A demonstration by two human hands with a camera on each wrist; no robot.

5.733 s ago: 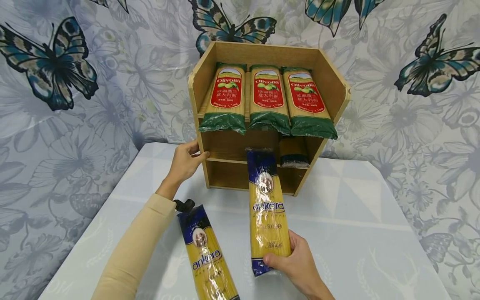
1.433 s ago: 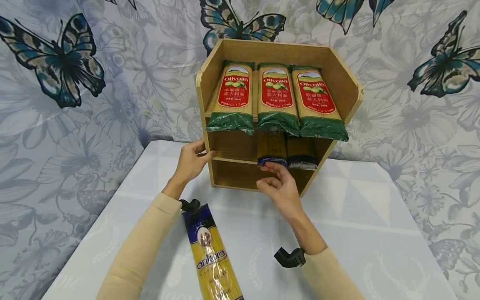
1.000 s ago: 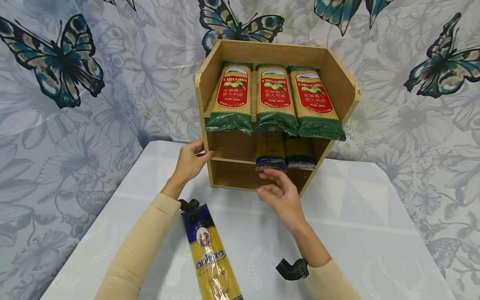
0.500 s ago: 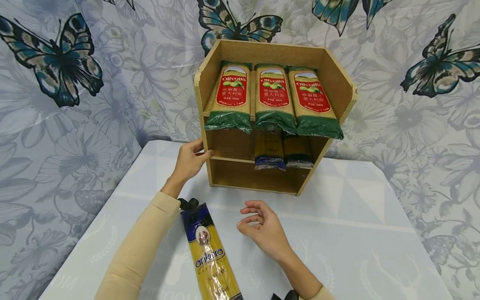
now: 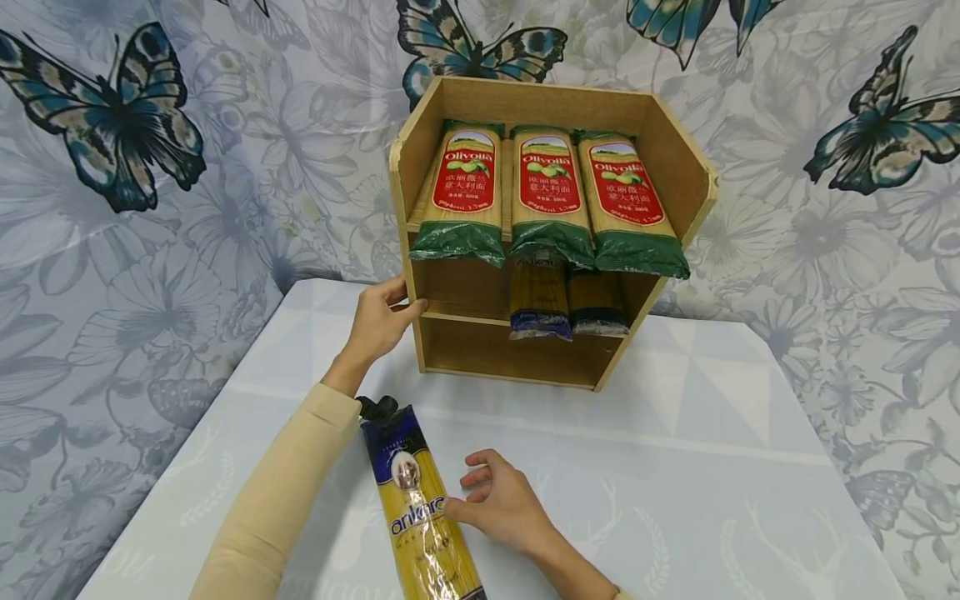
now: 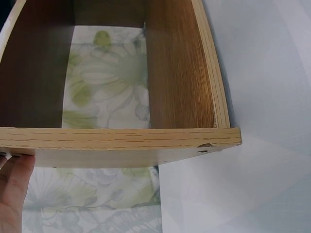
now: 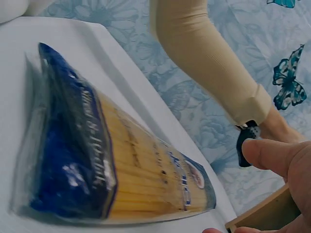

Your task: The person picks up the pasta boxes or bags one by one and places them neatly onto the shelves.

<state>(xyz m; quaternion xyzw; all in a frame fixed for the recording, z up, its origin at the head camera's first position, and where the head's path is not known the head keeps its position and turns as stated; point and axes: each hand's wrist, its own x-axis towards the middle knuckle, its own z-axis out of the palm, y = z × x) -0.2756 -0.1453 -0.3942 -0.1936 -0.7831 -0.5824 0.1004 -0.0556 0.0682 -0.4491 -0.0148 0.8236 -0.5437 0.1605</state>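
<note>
My left hand (image 5: 377, 323) holds the left side of a wooden shelf (image 5: 465, 356), thumb at its front edge. In the left wrist view, fingertips (image 6: 22, 167) rest against the outer side panel. My right hand (image 5: 501, 504) is beside a yellow-and-blue pack of ankara spaghetti (image 5: 425, 533) on the table, fingers loosely bent and holding nothing. Its thumb overlaps the pack's right edge in the head view. The right wrist view shows the pack (image 7: 141, 165) from its blue end, with the thumb (image 7: 272, 155) apart from it.
Several packs stand on the shelf: three red-labelled Olivoilà spaghetti packs (image 5: 550, 175) on top, a blue-ended ankara pack (image 5: 540, 300) and a darker pack (image 5: 597, 304) on the middle level. The table (image 5: 697, 467) meets a butterfly-patterned backdrop (image 5: 795, 233).
My right hand has placed an ankara pack on the middle level, let go, and moved down and left to the pack on the table. My left hand has stayed at the shelf.
</note>
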